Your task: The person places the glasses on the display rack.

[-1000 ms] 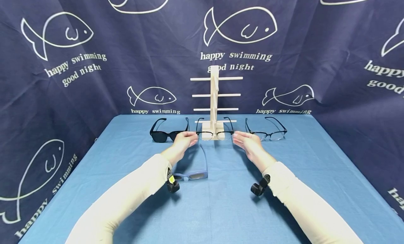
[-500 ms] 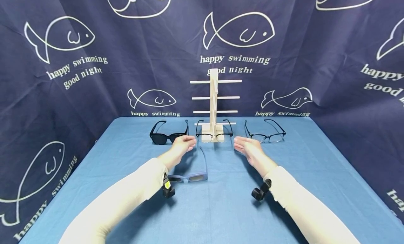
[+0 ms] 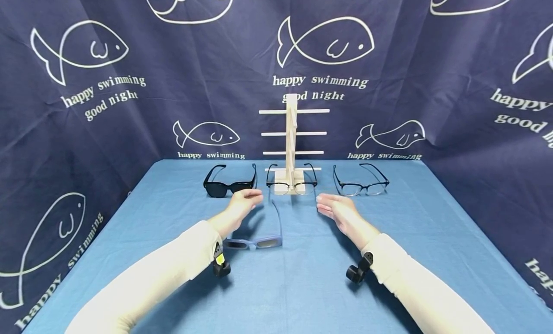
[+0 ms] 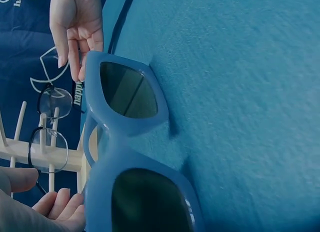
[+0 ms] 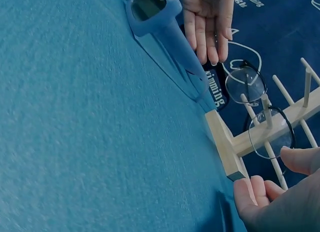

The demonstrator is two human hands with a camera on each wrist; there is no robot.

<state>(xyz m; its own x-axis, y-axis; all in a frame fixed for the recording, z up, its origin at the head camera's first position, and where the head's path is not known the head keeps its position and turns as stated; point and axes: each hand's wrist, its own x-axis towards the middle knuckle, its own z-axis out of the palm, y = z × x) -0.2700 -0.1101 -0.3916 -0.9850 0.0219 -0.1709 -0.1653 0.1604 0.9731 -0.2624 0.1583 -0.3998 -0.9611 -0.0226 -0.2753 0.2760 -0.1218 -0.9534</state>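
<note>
Black-browed eyeglasses with clear lenses (image 3: pixel 276 184) hang on the lowest rod of a wooden display stand (image 3: pixel 292 137). To their lower left is my left hand (image 3: pixel 239 209), its fingers extended and apart from them. My right hand (image 3: pixel 341 211) stands at their lower right, also clear of the frame, with fingers extended and nothing held. Thick blue sunglasses (image 3: pixel 269 242) with dark lenses lie on the table near my left forearm; they loom close in the left wrist view, where my left hand (image 4: pixel 50 209) shows at the bottom left.
Black sunglasses (image 3: pixel 217 189) lie with temples unfolded behind my left hand. More clear eyeglasses (image 3: pixel 351 188) rest beyond my right hand. The stand's upper rods (image 3: pixel 314 133) bear nothing. A blue cloth covers the table (image 3: pixel 311 286), and a navy fish-print curtain (image 3: pixel 242 75) surrounds it.
Both hands have let go of the eyeglasses on the stand and drawn back toward me, the left also moving outward. The eyeglasses stay on the rod.
</note>
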